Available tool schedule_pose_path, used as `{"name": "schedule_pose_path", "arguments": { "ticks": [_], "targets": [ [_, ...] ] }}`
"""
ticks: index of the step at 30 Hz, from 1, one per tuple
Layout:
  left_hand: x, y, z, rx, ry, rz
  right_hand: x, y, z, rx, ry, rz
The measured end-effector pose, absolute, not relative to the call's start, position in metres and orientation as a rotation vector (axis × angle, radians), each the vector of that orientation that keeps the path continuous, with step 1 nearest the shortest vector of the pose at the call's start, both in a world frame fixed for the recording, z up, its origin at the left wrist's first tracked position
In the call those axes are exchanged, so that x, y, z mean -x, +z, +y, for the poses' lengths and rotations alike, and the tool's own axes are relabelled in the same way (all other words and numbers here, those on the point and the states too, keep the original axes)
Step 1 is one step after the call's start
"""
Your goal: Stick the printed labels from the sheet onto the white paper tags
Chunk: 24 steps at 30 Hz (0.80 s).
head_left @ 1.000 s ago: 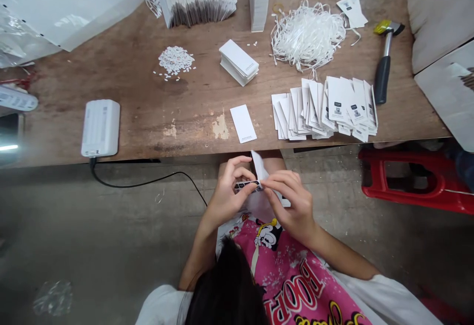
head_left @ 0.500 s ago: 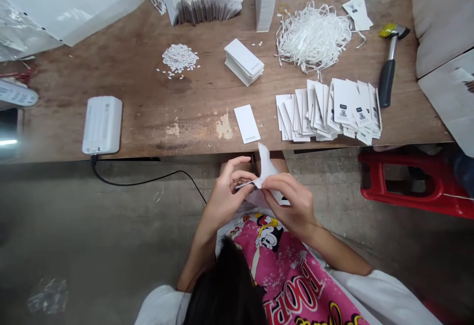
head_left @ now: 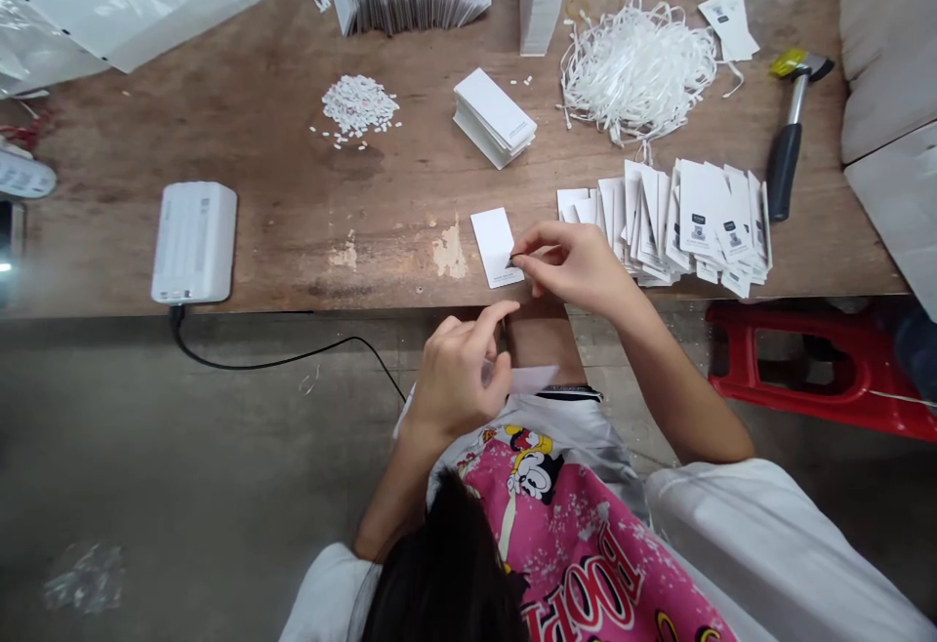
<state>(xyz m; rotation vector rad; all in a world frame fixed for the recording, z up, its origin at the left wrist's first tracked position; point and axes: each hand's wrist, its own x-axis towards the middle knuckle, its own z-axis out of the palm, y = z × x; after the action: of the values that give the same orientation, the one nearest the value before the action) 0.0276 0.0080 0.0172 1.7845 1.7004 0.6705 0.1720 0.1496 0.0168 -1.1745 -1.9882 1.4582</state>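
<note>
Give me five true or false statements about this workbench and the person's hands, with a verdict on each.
1. The right hand has its fingertips at a lone white card on the wooden table. True.
2. The left hand rests flat on the table. False: the left hand is below the table edge, beside a white paper piece.
3. A hammer with a black grip lies to the right of the fanned white tags. True.
4. The white cords are inside a plastic bag. False: the tangle of white cords lies loose on the table.
5. A black cable runs from the white box down past the table edge. True.
</note>
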Motion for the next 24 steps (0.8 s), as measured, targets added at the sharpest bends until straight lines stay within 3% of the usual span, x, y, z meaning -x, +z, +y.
{"name": "schedule_pose_path", "arguments": {
  "ticks": [9, 24],
  "targets": [
    [-0.041, -0.012, 0.024, -2.009, 0.339, 2.073, -0.154, 0.006, 0.172, 1.125, 1.239, -2.436],
    [-0.042, -0.015, 0.026, -2.009, 0.298, 2.093, -0.151, -0.002, 0.17, 1.165, 1.186, -2.411]
  ]
}}
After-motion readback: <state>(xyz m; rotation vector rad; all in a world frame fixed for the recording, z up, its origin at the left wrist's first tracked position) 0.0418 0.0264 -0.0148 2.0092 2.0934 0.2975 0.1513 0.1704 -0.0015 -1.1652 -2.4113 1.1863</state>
